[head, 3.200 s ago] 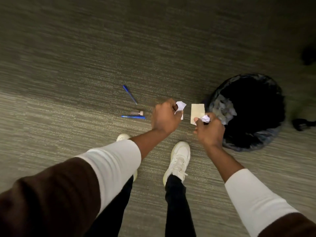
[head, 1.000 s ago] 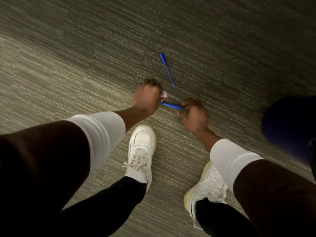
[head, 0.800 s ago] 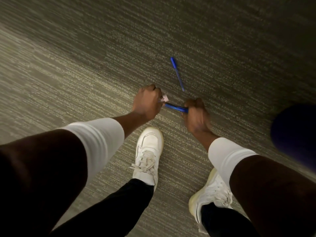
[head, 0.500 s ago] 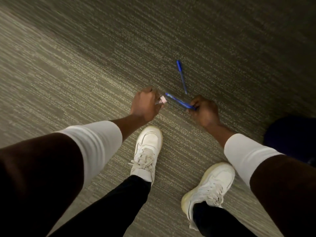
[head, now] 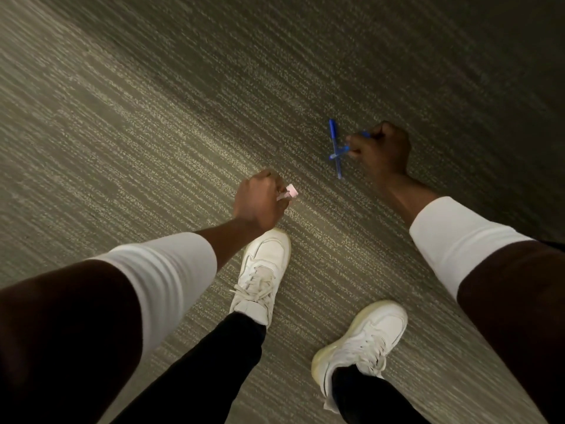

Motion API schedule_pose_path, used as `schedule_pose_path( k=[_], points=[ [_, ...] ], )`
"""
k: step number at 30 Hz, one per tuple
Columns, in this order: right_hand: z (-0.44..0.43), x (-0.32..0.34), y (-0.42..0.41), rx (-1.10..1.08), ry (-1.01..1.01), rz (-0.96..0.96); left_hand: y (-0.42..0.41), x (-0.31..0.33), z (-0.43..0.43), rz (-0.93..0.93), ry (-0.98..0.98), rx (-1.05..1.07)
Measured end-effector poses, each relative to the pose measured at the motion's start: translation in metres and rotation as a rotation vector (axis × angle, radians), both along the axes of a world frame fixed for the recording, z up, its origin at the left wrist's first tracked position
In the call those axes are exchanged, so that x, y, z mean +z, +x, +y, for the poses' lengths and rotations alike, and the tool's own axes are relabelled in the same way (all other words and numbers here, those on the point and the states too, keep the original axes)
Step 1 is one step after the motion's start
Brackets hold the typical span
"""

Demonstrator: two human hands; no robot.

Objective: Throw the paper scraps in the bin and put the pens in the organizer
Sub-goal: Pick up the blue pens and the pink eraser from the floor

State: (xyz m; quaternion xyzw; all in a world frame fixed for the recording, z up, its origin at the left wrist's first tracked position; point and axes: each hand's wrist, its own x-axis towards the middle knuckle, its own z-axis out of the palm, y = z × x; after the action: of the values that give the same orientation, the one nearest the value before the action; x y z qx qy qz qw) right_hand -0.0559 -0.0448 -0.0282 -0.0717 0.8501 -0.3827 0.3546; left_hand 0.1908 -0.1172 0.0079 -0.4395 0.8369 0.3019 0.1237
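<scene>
My left hand is closed around a small pale pink object whose end sticks out past the fingers; I cannot tell what it is. My right hand is closed on a blue pen that juts out to the left of the fist. A second blue pen lies on the carpet, and the held pen crosses over it. The right fingertips sit just beside this second pen. No bin or organizer is in view.
Grey-green striped carpet fills the view. My two white sneakers stand below the hands, with black trouser legs. Both forearms wear white sleeves under brown ones.
The right hand lifted the first blue pen off the carpet and carried it right and up to the second pen. The left hand kept hold of the pink object. The bin left the view.
</scene>
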Motion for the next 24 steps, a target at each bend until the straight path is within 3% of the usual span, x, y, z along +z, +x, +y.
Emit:
schedule_pose_path(
  k=[17,24],
  points=[
    [-0.033,-0.062,0.035,0.499,0.372,0.354,0.024,-0.020,-0.010,0.013,0.059,0.121],
    [0.000,-0.028,0.027,0.501,0.339,0.285,0.013,-0.002,-0.001,0.001,0.085,0.133]
  ],
)
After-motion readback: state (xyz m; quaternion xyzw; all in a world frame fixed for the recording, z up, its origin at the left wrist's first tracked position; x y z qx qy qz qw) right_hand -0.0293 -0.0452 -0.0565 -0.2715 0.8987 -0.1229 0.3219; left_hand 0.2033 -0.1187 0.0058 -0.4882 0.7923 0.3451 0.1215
